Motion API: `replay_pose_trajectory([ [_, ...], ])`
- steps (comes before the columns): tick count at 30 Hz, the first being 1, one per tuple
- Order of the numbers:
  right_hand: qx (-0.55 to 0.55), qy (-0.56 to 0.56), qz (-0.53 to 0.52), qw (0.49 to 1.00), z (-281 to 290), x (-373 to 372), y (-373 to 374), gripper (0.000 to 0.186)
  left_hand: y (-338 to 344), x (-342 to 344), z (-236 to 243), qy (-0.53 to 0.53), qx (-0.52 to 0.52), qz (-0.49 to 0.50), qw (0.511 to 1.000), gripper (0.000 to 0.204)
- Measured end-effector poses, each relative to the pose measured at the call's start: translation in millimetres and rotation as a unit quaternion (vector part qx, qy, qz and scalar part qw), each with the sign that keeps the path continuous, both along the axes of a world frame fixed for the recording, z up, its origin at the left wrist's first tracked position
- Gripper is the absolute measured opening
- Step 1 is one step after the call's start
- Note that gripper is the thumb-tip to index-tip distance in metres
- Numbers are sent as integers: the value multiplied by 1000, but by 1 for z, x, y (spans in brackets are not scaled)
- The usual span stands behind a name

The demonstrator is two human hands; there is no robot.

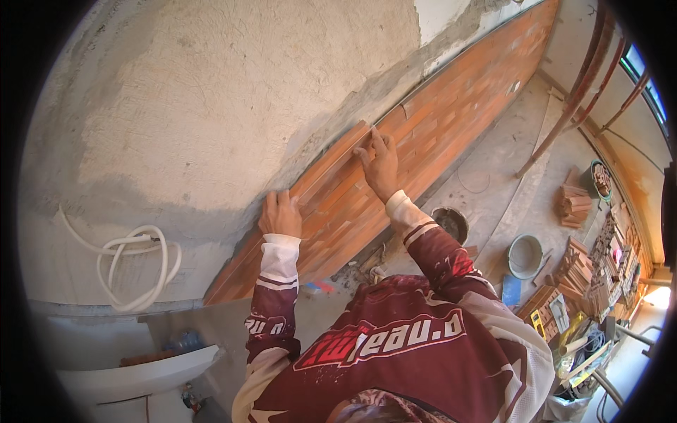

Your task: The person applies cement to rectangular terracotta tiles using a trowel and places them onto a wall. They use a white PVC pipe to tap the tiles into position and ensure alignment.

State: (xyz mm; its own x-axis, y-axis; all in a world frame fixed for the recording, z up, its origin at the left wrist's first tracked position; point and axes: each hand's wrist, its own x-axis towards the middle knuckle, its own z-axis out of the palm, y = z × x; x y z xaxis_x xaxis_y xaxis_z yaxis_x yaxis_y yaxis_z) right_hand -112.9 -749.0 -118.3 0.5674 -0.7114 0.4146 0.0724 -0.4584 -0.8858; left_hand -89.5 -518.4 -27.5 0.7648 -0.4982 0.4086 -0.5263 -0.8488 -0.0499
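A long, thin terracotta brick tile (331,161) lies along the top edge of the brick-tile facing (451,113) on the wall. My left hand (281,213) grips its near left end, with bent fingers over the upper edge. At the far right end, my right hand (379,166) holds the tile between thumb and fingers. The undersides of my fingers are partly hidden. Above the tiles rises the rough, cement-smeared wall (190,113), with a darker grey band beside the top row.
A coiled white hose (141,268) hangs at the left, above a white basin (141,374). On the right floor stand a dark bucket (451,222), a pale bucket (525,255) and stacked brick tiles (575,271). Reddish poles (571,106) slant at the upper right.
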Motion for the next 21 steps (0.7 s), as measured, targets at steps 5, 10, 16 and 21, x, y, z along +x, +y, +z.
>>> replay_pose_trajectory([
  [5, -38, -34, -5, 999, -1, -1, -1, 58, 1, 1, -2, -28, 24, 11, 999, 20],
  [10, -28, -53, -1, 998, -33, -40, -9, 54, 9, 12, -6, -48, 49, -16, 998, 19],
  [16, 168, 333, 94, 923, -251, -181, 5, 48, 5, 23, -10, -7, 74, -47, 996, 18],
  [21, 300, 557, -10, 774, -428, -330, 0, 41, -5, 16, 1, -3, 111, -30, 993, 23],
])
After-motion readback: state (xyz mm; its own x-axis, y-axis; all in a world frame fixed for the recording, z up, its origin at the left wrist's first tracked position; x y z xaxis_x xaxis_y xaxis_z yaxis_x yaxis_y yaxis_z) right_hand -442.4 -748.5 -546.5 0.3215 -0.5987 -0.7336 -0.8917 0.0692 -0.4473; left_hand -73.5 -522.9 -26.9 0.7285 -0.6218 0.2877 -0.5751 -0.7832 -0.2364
